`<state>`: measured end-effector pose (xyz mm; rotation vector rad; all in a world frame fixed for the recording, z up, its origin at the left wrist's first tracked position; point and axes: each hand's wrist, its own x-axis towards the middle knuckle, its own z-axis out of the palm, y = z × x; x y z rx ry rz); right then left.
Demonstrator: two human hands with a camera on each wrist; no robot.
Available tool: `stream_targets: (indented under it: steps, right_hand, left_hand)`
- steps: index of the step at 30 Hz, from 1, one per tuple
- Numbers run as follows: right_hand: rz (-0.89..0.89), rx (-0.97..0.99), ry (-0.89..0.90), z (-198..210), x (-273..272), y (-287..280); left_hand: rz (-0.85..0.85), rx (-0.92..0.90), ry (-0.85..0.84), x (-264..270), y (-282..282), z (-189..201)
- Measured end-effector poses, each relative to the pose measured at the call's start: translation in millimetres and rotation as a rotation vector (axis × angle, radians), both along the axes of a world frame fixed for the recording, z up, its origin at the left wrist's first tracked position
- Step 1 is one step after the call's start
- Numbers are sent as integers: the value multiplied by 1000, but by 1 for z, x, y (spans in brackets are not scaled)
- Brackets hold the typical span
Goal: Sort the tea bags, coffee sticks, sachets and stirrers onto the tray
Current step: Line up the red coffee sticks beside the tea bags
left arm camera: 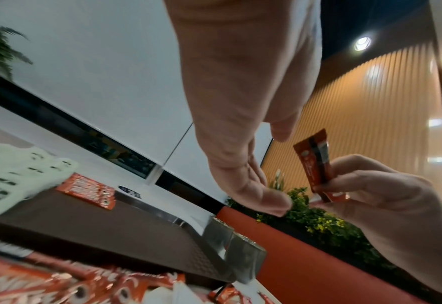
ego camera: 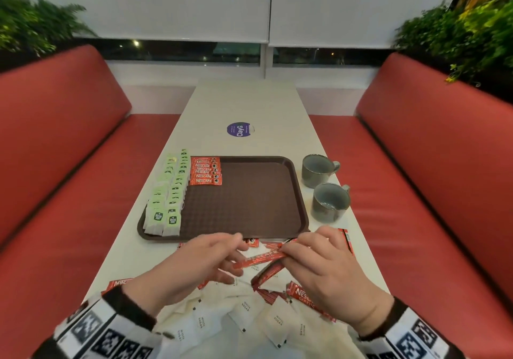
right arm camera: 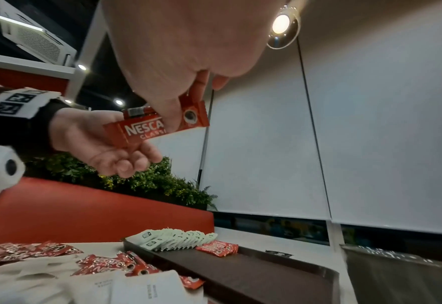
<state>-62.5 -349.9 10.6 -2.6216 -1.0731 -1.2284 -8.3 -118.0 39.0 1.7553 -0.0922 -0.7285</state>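
Your right hand (ego camera: 322,264) pinches 2 coffee sticks (ego camera: 261,260) above the table (ego camera: 249,103); your left hand (ego camera: 194,264) waits released beneath. Square them, then lay them beside the row on the tray (ego camera: 249,192).

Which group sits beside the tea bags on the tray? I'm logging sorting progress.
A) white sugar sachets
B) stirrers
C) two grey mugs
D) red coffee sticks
D: red coffee sticks lie stacked at the tray's far left corner, right beside the rows of green tea bags; the rest of the tray is bare.
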Motion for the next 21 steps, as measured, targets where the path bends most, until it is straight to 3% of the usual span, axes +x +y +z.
stream_targets:
  steps: [5,9,12,14,18,21]
  right_hand:
    - [45,-29,9,0,-1,9]
    - [0,4,85,-2,-3,9]
    - [-55,47,162,1,-2,6]
    - [-108,82,336,7,0,5]
    - [-189,498,948,19,-5,14]
    - [-152,690,1167,25,-6,24]
  left_hand:
    - [-352,6,83,0,-6,13]
    - [-292,10,49,-6,-4,11]
    - [-196,90,-145,-11,0,12]
    - [-123,131,-249,-12,6,13]
    - [-33,142,-316,-14,17,11]
    - [8,165,-322,-17,22,6]
